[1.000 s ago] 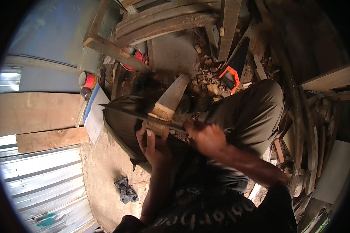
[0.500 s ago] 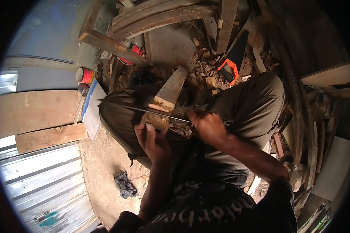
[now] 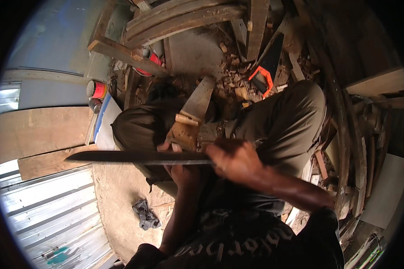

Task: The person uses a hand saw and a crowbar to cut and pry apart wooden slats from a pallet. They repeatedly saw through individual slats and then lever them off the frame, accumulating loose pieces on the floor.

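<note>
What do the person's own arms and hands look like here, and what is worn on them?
Both forearms are bare, with no gloves, watch or rings visible on the left hand or right hand. A dark short sleeve shows at the right upper arm; another dark sleeve edge at the left.

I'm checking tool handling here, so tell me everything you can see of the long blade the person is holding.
The long blade is a dark, flat metal machete-like blade, narrowing to a point at its left end. It lies nearly level across the picture, over the person's lap. The right hand is closed around its handle end, which the hand hides. The blade passes just below the pale wood block gripped by the left hand; whether the edge touches the wood cannot be told. Its surface looks dull and worn.
</note>
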Demonstrator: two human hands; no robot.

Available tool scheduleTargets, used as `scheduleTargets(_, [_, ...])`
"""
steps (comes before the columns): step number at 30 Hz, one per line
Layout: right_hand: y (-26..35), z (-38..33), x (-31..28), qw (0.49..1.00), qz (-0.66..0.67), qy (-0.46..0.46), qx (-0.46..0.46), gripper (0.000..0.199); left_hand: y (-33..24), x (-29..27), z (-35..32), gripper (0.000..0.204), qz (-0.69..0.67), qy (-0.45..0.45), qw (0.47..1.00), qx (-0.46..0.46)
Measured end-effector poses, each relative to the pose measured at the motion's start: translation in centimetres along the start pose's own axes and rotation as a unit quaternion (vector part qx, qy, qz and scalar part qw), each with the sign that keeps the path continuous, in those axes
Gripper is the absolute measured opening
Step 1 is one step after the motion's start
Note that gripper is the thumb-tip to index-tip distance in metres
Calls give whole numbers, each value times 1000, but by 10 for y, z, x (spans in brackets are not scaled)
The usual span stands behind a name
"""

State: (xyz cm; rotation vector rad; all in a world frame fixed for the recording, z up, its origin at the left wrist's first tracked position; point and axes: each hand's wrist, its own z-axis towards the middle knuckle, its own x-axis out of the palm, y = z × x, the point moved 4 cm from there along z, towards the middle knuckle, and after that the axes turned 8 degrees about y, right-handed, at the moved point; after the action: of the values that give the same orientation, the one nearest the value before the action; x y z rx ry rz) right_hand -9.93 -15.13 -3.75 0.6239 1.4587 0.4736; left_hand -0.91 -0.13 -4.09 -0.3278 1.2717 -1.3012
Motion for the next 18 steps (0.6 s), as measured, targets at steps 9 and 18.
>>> scheduleTargets(9, [-20, 7, -6, 1000, 11, -25, -3, 43, 9, 18, 7, 25, -433, -30, 885, -169])
scheduleTargets(18, [-46, 48, -16, 943, 288, -137, 92, 39, -7, 7, 48, 25, -391, -33, 907, -153])
